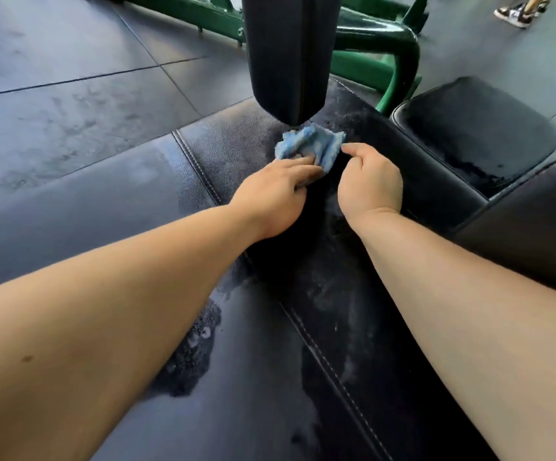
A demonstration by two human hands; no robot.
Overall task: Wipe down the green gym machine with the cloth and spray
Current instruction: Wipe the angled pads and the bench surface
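Left grip: the left hand lies on the blue cloth, fingers dug into the bunched fabric and holding it down on the pad.
Right grip: the right hand is curled, one fingertip at the cloth's right edge; whether it pinches the fabric or only touches it cannot be told.
Cloth position: crumpled on the long black bench pad, just below the lower tip of the hanging black pad.
Spray: no bottle is in view.
Done so far: probably the spraying of this pad. Wet patches and pale smeared streaks run along its stitched seam, so liquid is down and only partly worked in.
Still to do: the damp patches near the camera look unwiped. The smaller seat pad at right shows a wet sheen. The green frame behind shows no clear sign of wiping.
Stage: likely early to middle, on the upholstery.
Surroundings: dark rubber floor tiles; another person's shoes at top right.
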